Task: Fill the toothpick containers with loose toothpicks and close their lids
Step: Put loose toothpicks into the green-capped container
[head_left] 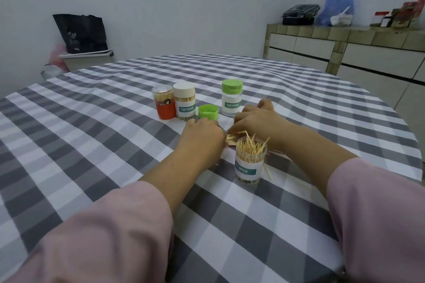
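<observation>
Nearest us on the checked desk (92, 145) stands an open toothpick container (250, 163), well filled, picks bristling above its rim, lid not yet on; a stray pick lies just beside it. Behind it our left hand (202, 138) and right hand (257, 122) curl over the loose toothpicks (232, 138), apparently gathering them, though we cannot tell what either one actually holds. Further back lies a green lid (208, 111), likely this container's. Beyond stand three capped containers: red (163, 104), white-lidded (184, 101) and green-lidded (231, 96). We judge the job nearly done. Nothing blocks the reach; a counter (345, 30) with bags stands behind.
</observation>
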